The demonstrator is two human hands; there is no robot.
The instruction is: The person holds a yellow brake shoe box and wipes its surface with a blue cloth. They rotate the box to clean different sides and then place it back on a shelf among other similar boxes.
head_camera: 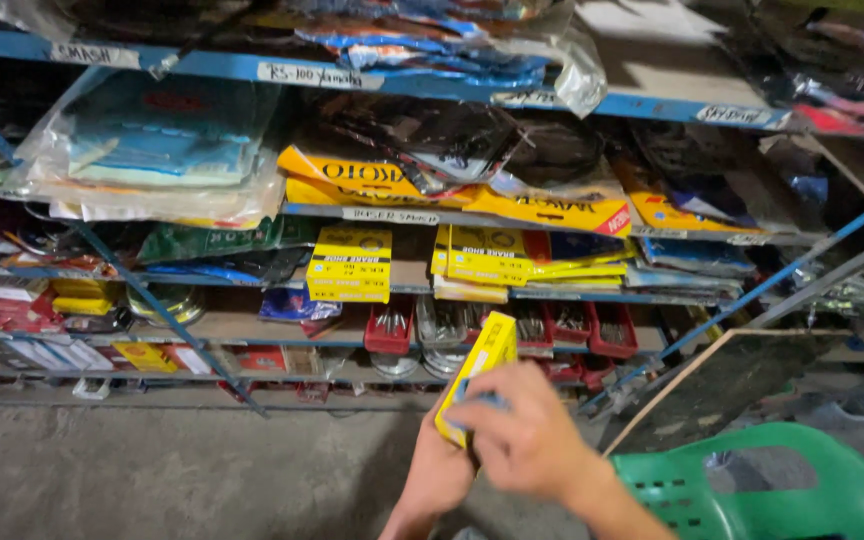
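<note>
A blue metal shelf rack fills the wall, crammed with plastic-wrapped packets and yellow boxes, with red bins of small metal parts lower down. At four o'clock sits a green plastic chair. At six o'clock both hands meet on a small yellow box, tilted up toward one o'clock. The left hand cups it from beneath, fingers closed round its lower end. The right hand lies over its face, fingers curled on it. A firm under-grip looks wise, so the box stays steady while the upper fingers work.
</note>
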